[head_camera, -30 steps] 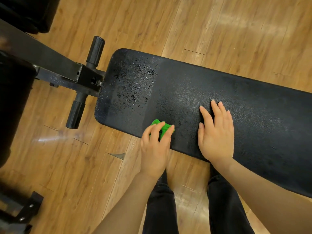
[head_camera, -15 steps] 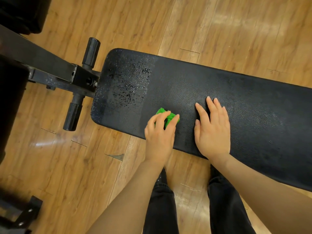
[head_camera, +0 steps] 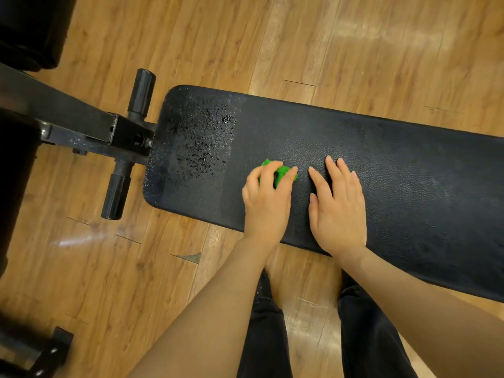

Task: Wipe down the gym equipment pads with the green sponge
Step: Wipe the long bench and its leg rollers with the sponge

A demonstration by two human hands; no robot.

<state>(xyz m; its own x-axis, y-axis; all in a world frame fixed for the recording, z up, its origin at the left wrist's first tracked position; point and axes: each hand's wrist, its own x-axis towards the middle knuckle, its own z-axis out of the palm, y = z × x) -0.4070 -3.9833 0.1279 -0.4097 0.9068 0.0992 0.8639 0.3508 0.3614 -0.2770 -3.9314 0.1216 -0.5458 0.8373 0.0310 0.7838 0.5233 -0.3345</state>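
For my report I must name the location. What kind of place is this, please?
Most likely a gym. A long black padded bench stands on a wooden floor, with black roller pads on a metal frame at its end.

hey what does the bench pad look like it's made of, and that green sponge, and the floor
Bench pad: likely vinyl or faux leather, black, with a pebbled grain and droplets beading on its end. Green sponge: soft foam or mesh, scrunched under the left hand; which one is unclear. Floor: wood-look planks, glossy with glare, maybe laminate.
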